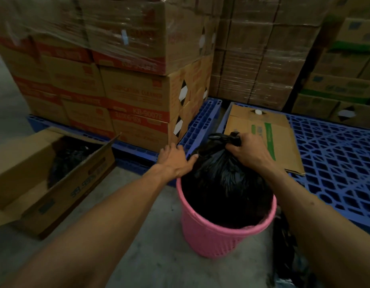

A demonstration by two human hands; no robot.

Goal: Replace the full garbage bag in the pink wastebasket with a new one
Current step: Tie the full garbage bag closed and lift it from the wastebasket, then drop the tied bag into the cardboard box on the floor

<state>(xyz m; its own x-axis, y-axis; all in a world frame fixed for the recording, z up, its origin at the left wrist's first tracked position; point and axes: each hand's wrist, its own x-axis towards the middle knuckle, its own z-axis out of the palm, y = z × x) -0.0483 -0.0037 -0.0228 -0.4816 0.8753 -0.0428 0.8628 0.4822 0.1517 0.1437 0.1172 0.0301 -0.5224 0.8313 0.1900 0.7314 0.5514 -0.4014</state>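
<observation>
Head view: a bulging, glossy black garbage bag (pixel 223 179), its neck gathered into a knot, sits inside the pink wastebasket (pixel 213 235) on the concrete floor, the right hand (pixel 249 151) fisted around that knot while the left hand (pixel 176 161) lies spread on the basket's far rim.

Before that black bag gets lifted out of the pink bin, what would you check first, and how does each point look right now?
1. Bag neck gathered shut: ok, the right hand has its grip closed on the garbage bag top.
2. Bin steadied: ok, the left hand rests at the pink wastebasket rim.
3. Place to put it: ok, the open cardboard box sits nearby.
4. Bag intact: cannot tell, too dark.
5. New bag ready: cannot tell.
</observation>
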